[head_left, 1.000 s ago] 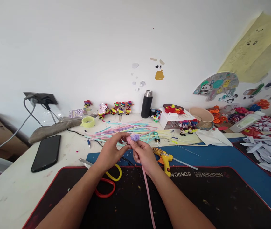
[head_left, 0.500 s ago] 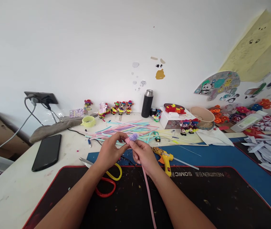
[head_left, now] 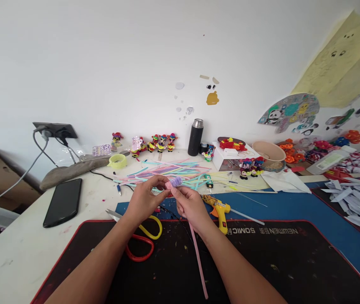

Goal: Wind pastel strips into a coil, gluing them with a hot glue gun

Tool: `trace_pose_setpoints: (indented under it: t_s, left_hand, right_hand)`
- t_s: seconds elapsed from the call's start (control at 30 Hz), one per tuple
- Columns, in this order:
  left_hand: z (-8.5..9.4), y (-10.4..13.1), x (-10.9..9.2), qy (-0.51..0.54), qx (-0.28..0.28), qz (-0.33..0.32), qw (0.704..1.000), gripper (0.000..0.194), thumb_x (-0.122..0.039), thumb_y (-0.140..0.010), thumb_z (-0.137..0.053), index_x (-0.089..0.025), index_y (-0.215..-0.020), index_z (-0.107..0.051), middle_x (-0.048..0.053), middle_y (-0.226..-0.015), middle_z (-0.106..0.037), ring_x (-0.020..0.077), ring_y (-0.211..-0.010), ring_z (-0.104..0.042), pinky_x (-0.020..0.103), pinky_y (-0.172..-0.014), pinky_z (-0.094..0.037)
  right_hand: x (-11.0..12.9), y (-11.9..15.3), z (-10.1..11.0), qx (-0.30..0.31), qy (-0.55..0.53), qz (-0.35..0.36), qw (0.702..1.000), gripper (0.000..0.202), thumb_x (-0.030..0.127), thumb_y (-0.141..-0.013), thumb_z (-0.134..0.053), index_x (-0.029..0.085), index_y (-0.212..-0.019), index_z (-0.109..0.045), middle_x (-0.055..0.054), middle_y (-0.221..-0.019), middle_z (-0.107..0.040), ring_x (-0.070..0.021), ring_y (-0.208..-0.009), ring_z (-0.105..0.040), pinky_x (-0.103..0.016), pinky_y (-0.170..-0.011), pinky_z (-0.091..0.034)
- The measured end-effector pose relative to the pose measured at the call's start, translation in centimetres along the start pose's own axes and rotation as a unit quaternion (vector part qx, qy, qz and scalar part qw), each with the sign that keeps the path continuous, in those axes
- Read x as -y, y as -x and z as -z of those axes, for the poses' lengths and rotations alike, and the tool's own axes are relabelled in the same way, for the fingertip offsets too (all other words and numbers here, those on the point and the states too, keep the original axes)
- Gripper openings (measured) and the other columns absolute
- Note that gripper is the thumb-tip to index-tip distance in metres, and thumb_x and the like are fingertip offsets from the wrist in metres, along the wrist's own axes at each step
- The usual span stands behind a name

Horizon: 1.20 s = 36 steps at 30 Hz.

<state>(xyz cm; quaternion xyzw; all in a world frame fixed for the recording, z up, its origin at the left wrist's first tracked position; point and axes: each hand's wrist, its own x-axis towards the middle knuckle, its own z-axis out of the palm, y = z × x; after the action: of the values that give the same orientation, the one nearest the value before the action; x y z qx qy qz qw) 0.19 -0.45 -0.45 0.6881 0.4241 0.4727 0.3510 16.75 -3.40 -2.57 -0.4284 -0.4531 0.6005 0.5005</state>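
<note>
The left hand pinches a pink-and-purple coil; at its four o'clock, the right hand closes on the pink strip, which trails between five and six. A slackening pinch could let the coil unwind; the right forearm brushing the strip could tug it askew.

A white table is carrying a black desk mat and a blue mat. Scissors are lying partly on the black mat. A black smartphone is resting at the left, near a yellow tape roll. Colorful pipe cleaners are spreading across the middle, and a black thermos is standing upright behind them.
</note>
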Motion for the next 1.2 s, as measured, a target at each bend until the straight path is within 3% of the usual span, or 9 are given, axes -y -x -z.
trace_pose_setpoints:
  t_s: [0.67, 1.2]
  left_hand:
    - [0.7, -0.3, 0.9, -0.057, 0.019, -0.006, 0.998, 0.018, -0.034, -0.082, -0.078, -0.024, -0.096, -0.071, 0.003, -0.085, -0.078, 0.0229, -0.08, -0.073, 0.028, -0.071, -0.053]
    - [0.2, -0.6, 1.5, 0.011, 0.031, 0.067, 0.997, 0.029, -0.043, -0.077, -0.08, -0.021, -0.093, -0.069, 0.002, -0.083, -0.077, 0.022, -0.08, -0.073, 0.03, -0.074, -0.054]
  right_hand:
    - [-0.7, -0.3, 0.4, -0.011, 0.023, 0.012, 1.0, 0.051, 0.069, -0.081, -0.073, 0.018, -0.077, -0.067, 0.01, -0.044, -0.036, -0.0076, -0.036, -0.028, -0.024, -0.039, -0.021]
    - [-0.4, -0.2, 0.5, -0.002, 0.016, 0.018, 1.0, 0.047, 0.064, -0.083, -0.072, 0.017, -0.076, -0.067, 0.011, -0.043, -0.035, -0.0062, -0.035, -0.026, -0.024, -0.039, -0.02]
